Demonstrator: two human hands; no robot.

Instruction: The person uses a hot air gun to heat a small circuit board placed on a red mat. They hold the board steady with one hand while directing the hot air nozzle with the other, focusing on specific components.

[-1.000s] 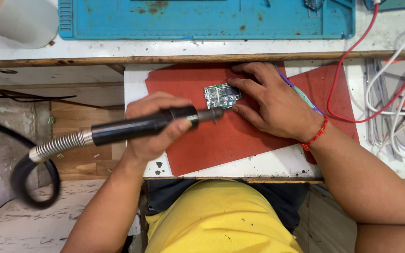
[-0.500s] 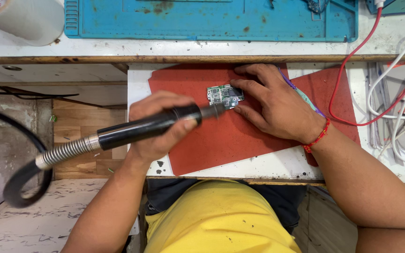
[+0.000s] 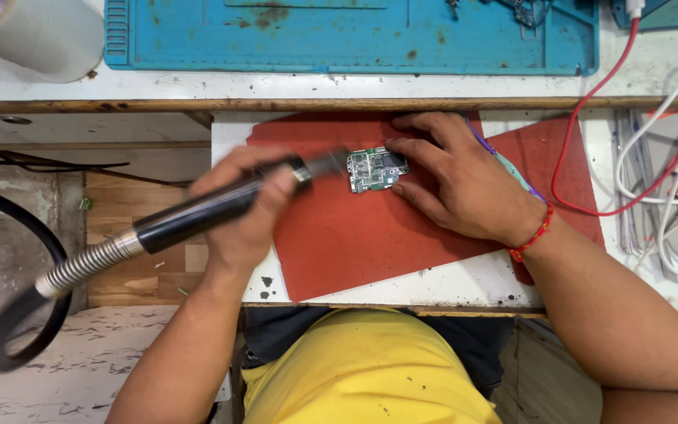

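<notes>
The board [image 3: 376, 169] lies on the mat [image 3: 370, 235], which lies on the worktop [image 3: 464, 286]. The tool [image 3: 213, 208] sits left of the board, wires [image 3: 653, 180] right, tray [image 3: 355, 35] behind, roll [image 3: 33, 35] far left.

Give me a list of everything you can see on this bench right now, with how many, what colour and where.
circuit board: one, green, on the red mat, pinned by the right fingertips
hot-air tool: one, black handle, metal nozzle next to the board's left edge
tool hose: one, black with a silver spring collar, looping at lower left
red mat: one, red, on the white pull-out shelf
blue mat: one, blue, stained, on the upper bench
roll: one, white, top left
red cable: one, running from top right to the right edge
white cables: several, far right
left hand: gripping the tool handle
right hand: flat on the mat, red wrist thread
</notes>
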